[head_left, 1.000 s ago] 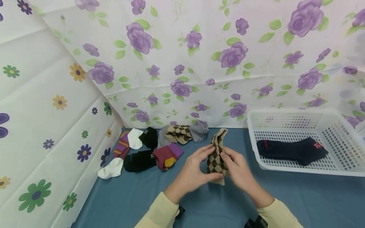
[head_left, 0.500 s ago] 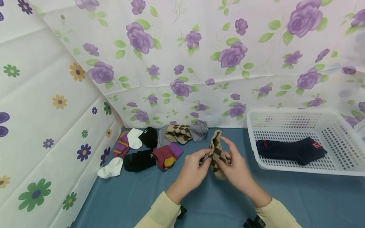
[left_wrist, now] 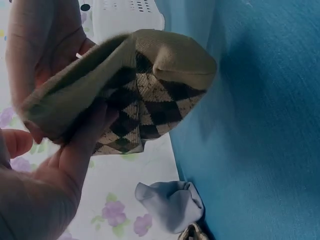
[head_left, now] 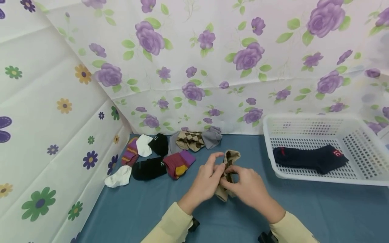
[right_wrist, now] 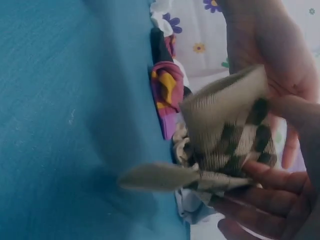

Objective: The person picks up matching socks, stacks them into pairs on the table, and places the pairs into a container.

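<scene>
A beige sock with dark brown checks (head_left: 232, 156) is held between both hands above the blue cloth. My left hand (head_left: 204, 180) pinches it from the left, index finger raised along its upper end. The right hand (head_left: 250, 187) grips the sock's middle from the right, thumb and fingers bent around the fabric. In the left wrist view the sock (left_wrist: 160, 95) shows its plain beige rounded end and an open cuff edge. Seen from the right wrist, the sock (right_wrist: 220, 120) is folded, one plain beige end sticking out sideways.
White plastic basket (head_left: 304, 179) at right, with a dark navy sock (head_left: 297, 158) in it. Back left lie several socks: a grey-and-checked bundle (head_left: 189, 140), a maroon one (head_left: 174, 165), a black one (head_left: 149, 168) and a white one (head_left: 118, 177). Flowered sheets rise behind and left.
The checked sock, earlier standing lengthwise between the hands, is now folded and bunched, its upper end lower. Right fingers have moved in across its middle; the left index finger has lifted.
</scene>
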`<action>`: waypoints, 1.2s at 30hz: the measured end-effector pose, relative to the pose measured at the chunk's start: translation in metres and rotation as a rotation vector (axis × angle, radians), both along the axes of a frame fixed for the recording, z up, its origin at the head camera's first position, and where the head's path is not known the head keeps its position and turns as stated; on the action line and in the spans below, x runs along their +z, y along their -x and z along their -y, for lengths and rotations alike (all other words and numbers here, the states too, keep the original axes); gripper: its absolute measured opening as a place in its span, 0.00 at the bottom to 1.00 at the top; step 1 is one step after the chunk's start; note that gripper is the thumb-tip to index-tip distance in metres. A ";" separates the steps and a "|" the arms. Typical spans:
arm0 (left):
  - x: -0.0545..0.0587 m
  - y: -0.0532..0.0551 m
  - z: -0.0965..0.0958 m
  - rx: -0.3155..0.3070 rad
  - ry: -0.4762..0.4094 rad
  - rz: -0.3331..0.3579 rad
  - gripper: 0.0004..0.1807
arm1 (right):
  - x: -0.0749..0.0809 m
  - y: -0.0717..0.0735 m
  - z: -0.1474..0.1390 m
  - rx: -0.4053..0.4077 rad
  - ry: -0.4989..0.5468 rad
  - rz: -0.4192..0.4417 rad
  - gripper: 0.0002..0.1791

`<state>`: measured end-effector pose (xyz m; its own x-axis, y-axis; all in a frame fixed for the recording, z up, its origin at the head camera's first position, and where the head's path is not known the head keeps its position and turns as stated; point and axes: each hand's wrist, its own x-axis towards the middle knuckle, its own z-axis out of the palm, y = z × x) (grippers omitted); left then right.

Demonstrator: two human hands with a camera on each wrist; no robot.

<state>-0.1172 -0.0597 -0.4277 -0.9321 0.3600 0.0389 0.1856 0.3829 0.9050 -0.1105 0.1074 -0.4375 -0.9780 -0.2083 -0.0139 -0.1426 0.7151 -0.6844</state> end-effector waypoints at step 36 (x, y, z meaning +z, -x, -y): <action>0.013 0.001 0.000 -0.194 0.257 -0.248 0.16 | 0.050 0.004 -0.034 0.233 -0.126 -0.249 0.11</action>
<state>-0.1181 -0.0595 -0.4151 -0.8194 0.5560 0.1392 0.4773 0.5274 0.7029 -0.1149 0.1417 -0.3871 -0.8810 -0.4381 0.1787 -0.4629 0.7199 -0.5171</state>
